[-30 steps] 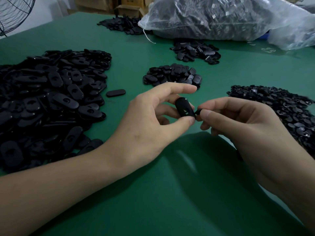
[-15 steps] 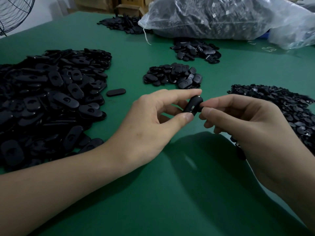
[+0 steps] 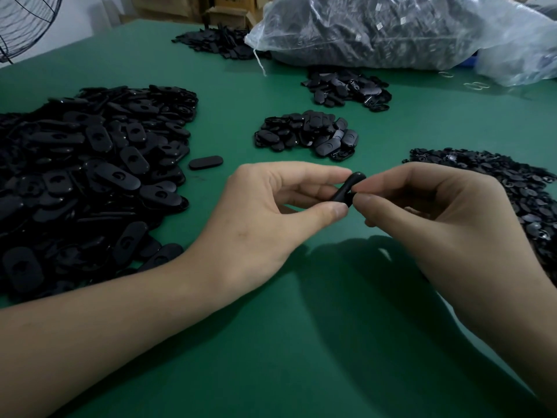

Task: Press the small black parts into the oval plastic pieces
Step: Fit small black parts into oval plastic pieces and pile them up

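Above the middle of the green table (image 3: 301, 342), my left hand (image 3: 271, 218) pinches a black oval plastic piece (image 3: 346, 190) between thumb and forefinger, edge-on to the camera. My right hand (image 3: 437, 218) meets it from the right, thumb and forefinger pinched against the piece's right side. Whatever small part sits between those fingertips is hidden. A big heap of oval pieces (image 3: 84, 176) lies at the left. A heap of small black parts (image 3: 506, 188) lies at the right, behind my right hand.
A small pile of ovals (image 3: 307, 135) sits just beyond my hands, another pile (image 3: 346, 89) farther back, a third (image 3: 217, 40) at the far edge. One loose oval (image 3: 206, 162) lies alone. A clear bag of parts (image 3: 391, 28) fills the back right. A fan (image 3: 24, 22) stands far left.
The oval piece has turned in my left hand from face-on to edge-on and risen a little. My right fingertips have closed in against it.
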